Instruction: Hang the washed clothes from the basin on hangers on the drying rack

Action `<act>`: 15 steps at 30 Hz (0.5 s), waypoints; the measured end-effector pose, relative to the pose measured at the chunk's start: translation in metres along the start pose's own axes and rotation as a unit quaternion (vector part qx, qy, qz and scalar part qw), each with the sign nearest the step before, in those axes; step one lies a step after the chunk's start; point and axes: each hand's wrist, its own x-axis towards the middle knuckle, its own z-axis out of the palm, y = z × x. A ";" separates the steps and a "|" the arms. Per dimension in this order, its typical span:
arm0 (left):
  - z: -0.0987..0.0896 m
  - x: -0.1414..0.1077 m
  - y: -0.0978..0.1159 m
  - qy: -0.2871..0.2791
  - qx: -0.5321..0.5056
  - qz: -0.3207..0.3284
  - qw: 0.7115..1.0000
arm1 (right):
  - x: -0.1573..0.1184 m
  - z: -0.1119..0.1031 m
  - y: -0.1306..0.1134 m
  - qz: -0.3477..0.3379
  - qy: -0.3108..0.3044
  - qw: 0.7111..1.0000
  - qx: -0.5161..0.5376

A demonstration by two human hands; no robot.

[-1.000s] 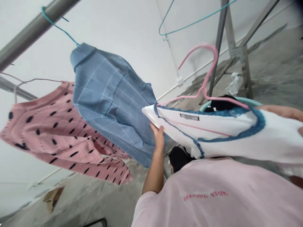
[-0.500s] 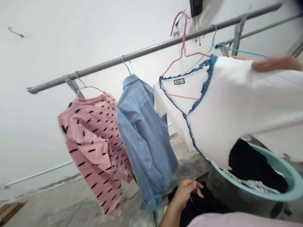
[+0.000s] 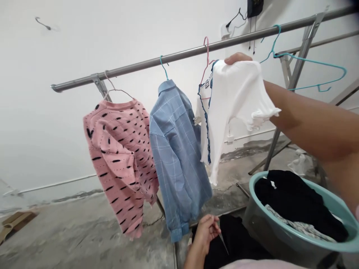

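The white top [image 3: 230, 89] has moved away from the body and up to the rail [image 3: 134, 67]; half a second ago it spread wide and close in the foreground, and its pink hanger [image 3: 208, 59] rose well above the bar. Now the hook sits at the rail and looks to be over it, so the garment seems to have found its place, between the blue checked shirt [image 3: 176, 138] on the left and a bare teal hanger [image 3: 305, 59] on the right. Whether the rail bears all the weight cannot be told, because the right hand [image 3: 238, 58] is at the near shoulder.

Its fingers are bent down over the shoulder cloth in what seems a close pinch, though the fabric hides most of the grip. The left hand [image 3: 207, 228] rests low in the near middle, over the dark trousers, fingers loosely curled together and a little more folded than before; whether they hold anything is unclear.

The pink sweater [image 3: 117, 149] hangs at the far left of the row, where it was. At the near right, the teal basin [image 3: 260, 220] holds dark clothes [image 3: 294, 198] and a patterned piece.
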 end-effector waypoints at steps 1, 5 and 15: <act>-0.001 0.000 -0.002 0.000 0.001 -0.006 1.000 | -0.002 0.004 0.005 0.025 -0.023 0.998 0.055; -0.001 -0.002 -0.008 -0.026 0.006 -0.004 1.000 | -0.016 0.009 0.027 0.099 -0.043 0.970 0.217; 0.012 -0.031 0.005 -0.030 0.042 0.000 0.999 | -0.129 -0.066 0.140 0.000 0.061 0.998 0.003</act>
